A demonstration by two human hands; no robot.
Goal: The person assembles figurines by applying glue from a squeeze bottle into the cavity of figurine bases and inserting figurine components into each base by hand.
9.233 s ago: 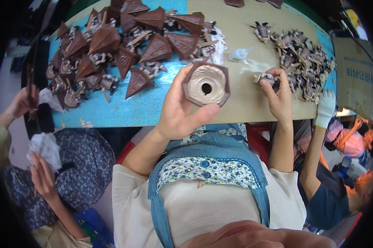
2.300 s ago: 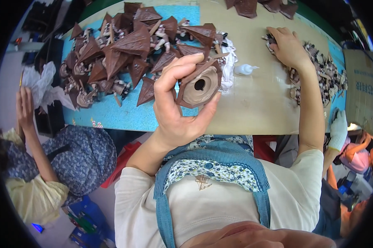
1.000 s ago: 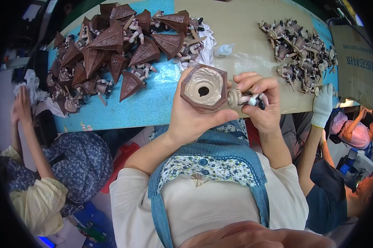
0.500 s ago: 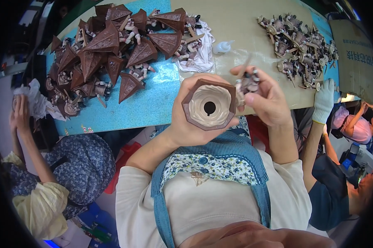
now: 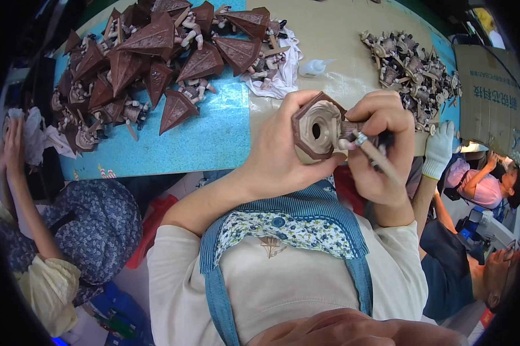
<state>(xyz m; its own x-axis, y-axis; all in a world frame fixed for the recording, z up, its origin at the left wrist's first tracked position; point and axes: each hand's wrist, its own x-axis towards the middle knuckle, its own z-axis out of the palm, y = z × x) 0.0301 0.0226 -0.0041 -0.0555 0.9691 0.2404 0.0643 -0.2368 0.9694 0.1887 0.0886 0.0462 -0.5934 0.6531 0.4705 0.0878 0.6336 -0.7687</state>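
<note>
My left hand (image 5: 274, 158) is wrapped round a brown piece with an eight-sided rim (image 5: 302, 125). Its cream, ribbed hollow, with a dark round hole in the middle, faces up and tilts to the right. In my right hand (image 5: 395, 135) is a small figurine (image 5: 352, 131), pinched between thumb and fingers, with a pale wooden-looking stick jutting toward me. The figurine's end meets the right side of the rim; whether it fits into the hollow is hard to see. My right fingers cover much of the figurine.
Brown pointed pieces with figurines (image 5: 147, 40) are heaped on the blue mat (image 5: 214, 132). Beside them lie a white cloth (image 5: 280, 83) and a small clear bottle (image 5: 315, 67). More figurines (image 5: 413, 69) pile up at right, near a co-worker's gloved hand (image 5: 440, 149) and a cardboard box (image 5: 490, 86).
My right hand has brought the figurine against the rim of the brown piece and turned it, stick toward me. My left hand has tilted the piece to the right.
</note>
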